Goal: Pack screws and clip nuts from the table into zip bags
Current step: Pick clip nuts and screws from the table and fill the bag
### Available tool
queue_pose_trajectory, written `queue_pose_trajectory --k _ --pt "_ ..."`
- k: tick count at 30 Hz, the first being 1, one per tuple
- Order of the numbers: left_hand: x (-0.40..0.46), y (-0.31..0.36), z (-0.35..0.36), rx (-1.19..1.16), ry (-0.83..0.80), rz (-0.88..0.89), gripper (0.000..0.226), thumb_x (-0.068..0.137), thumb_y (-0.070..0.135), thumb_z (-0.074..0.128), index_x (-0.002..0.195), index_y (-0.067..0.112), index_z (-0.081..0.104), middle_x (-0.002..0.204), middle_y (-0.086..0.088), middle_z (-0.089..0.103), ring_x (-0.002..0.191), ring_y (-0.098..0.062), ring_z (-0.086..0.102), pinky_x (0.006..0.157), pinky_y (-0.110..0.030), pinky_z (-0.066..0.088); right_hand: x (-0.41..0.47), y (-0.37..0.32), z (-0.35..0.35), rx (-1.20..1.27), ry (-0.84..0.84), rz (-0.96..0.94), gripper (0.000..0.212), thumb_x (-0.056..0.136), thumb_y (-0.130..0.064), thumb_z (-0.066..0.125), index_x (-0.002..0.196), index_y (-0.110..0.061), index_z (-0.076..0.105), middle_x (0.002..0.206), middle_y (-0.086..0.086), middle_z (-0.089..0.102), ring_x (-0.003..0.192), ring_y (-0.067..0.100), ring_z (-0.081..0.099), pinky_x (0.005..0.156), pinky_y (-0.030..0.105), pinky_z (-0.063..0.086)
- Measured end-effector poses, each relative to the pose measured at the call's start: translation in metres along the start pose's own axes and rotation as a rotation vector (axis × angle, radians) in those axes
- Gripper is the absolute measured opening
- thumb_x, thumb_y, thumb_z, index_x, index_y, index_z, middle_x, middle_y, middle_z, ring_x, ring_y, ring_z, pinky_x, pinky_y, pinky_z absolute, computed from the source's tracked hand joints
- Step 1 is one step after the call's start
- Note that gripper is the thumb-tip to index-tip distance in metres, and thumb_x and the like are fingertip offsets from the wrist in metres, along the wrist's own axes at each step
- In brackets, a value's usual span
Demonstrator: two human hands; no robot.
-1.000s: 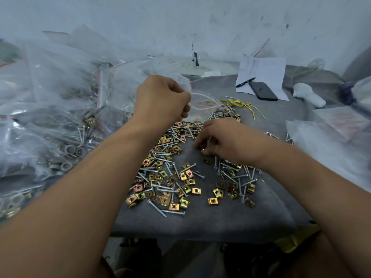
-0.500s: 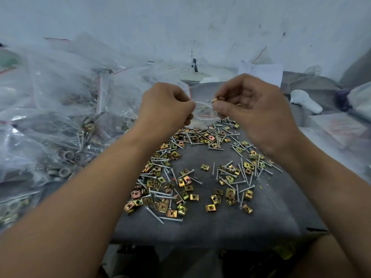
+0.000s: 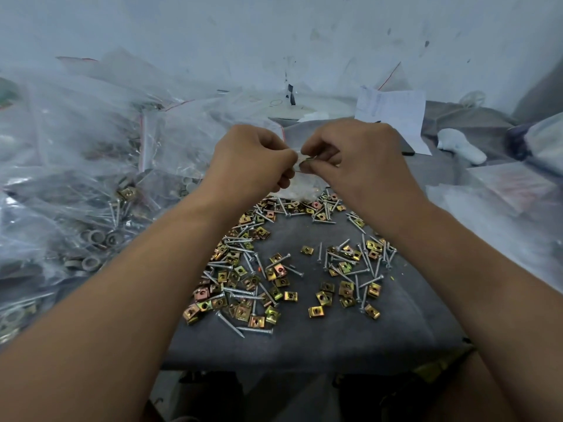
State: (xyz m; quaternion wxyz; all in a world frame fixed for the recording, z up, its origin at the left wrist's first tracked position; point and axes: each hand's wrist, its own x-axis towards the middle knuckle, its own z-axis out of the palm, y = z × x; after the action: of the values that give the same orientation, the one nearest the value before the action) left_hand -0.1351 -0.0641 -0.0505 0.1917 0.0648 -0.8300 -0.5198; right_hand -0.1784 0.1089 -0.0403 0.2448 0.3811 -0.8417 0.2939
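Note:
Both hands meet above the far end of the grey table [image 3: 304, 339]. My left hand [image 3: 253, 159] pinches the mouth of a small clear zip bag [image 3: 300, 185] that hangs between the hands. Thumb and forefinger of my right hand [image 3: 353, 159] pinch a brass clip nut [image 3: 306, 161] at the bag's opening. Below lie several loose screws [image 3: 254, 329] and yellow-gold clip nuts [image 3: 316, 311], scattered in two patches on the cloth.
A big heap of filled clear bags [image 3: 91, 178] with screws and washers covers the left side. White paper [image 3: 393, 114] lies behind the right hand, a white object [image 3: 463, 146] and more plastic bags [image 3: 502, 214] on the right. The table's front edge is near me.
My right hand left the loose parts, rose with a clip nut and closed in on my left hand at the bag's mouth. The left hand stayed raised, holding the bag.

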Motion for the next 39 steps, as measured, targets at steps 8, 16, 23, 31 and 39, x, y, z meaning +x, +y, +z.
queue_pose_trajectory --k 8,16,23,31,39 --pt "-0.001 -0.001 -0.004 -0.008 0.044 -0.014 0.014 0.094 0.01 0.071 0.083 0.006 0.078 0.068 -0.006 0.076 0.059 -0.014 0.071 0.058 -0.027 0.059 -0.002 -0.003 -0.007 0.08 0.016 0.03 0.013 0.094 -0.019 0.074 0.103 -0.01 0.076 0.094 0.0 0.074 0.086 0.01 0.07 0.082 0.031 0.056" --pt "0.001 -0.005 -0.009 -0.038 0.103 -0.024 0.015 0.094 0.008 0.071 0.081 0.006 0.078 0.068 -0.007 0.076 0.059 -0.015 0.071 0.058 -0.025 0.056 -0.014 0.008 -0.031 0.171 -0.035 0.059 0.008 0.092 -0.021 0.075 0.099 -0.019 0.074 0.088 -0.008 0.073 0.083 0.007 0.069 0.08 0.025 0.057" --pt "0.006 -0.008 -0.01 -0.022 0.151 -0.003 0.013 0.094 0.009 0.072 0.083 0.006 0.078 0.072 -0.01 0.077 0.059 -0.018 0.073 0.057 -0.026 0.057 -0.04 0.035 -0.035 0.091 -0.73 0.087 0.02 0.081 -0.025 0.086 0.099 -0.03 0.08 0.09 -0.018 0.073 0.089 0.0 0.068 0.074 0.008 0.046" --pt "0.007 -0.008 -0.006 -0.025 0.154 -0.002 0.013 0.093 0.008 0.071 0.082 0.005 0.078 0.073 -0.013 0.076 0.057 -0.017 0.071 0.056 -0.025 0.056 -0.052 0.037 -0.024 -0.116 -0.724 0.138 0.014 0.079 -0.043 0.087 0.075 -0.038 0.074 0.074 -0.034 0.066 0.073 -0.014 0.061 0.06 0.004 0.041" --pt "0.005 -0.008 -0.007 -0.01 0.157 -0.012 0.011 0.093 0.008 0.072 0.086 0.004 0.078 0.075 -0.014 0.077 0.058 -0.018 0.071 0.059 -0.027 0.059 -0.051 0.032 -0.018 -0.188 -0.751 0.157 0.011 0.081 -0.038 0.085 0.078 -0.035 0.075 0.064 -0.027 0.066 0.067 -0.016 0.058 0.051 0.004 0.039"
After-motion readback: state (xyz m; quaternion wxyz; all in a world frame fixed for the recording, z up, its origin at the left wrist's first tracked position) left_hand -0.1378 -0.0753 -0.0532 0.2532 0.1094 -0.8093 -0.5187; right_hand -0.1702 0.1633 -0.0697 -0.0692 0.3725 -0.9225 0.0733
